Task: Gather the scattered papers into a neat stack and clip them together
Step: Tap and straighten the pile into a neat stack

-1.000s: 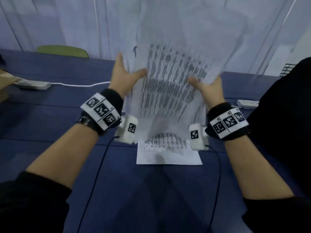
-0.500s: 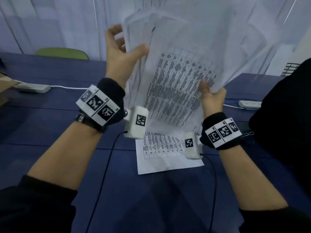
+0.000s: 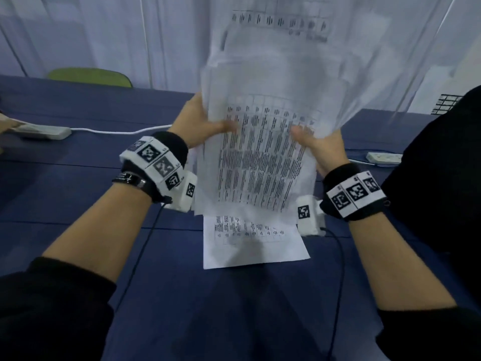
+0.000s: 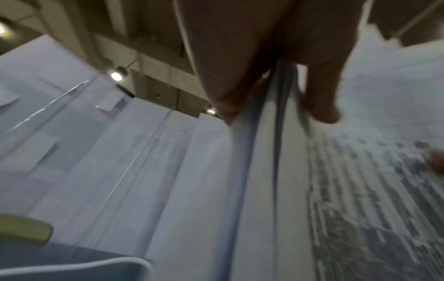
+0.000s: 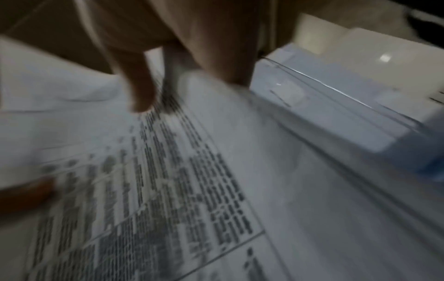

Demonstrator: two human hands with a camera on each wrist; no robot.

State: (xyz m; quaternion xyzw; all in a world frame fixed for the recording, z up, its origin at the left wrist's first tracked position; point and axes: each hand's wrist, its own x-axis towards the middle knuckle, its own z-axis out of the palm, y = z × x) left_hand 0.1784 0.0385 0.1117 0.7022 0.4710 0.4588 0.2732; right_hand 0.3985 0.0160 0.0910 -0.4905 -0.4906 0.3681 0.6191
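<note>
Papers (image 3: 260, 157) stand raised above the desk (image 3: 78, 194), left hand (image 3: 197, 126) and right hand (image 3: 322, 147) gripping their side edges. Fingers hide behind them; print blurs. Below, one sheet (image 3: 255, 246) lies half covered.

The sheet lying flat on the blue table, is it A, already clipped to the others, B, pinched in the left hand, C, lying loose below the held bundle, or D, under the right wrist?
C: the single sheet lies flat on the table, untouched, while the left hand and right hand hold the bundle of papers upright above it.
</note>
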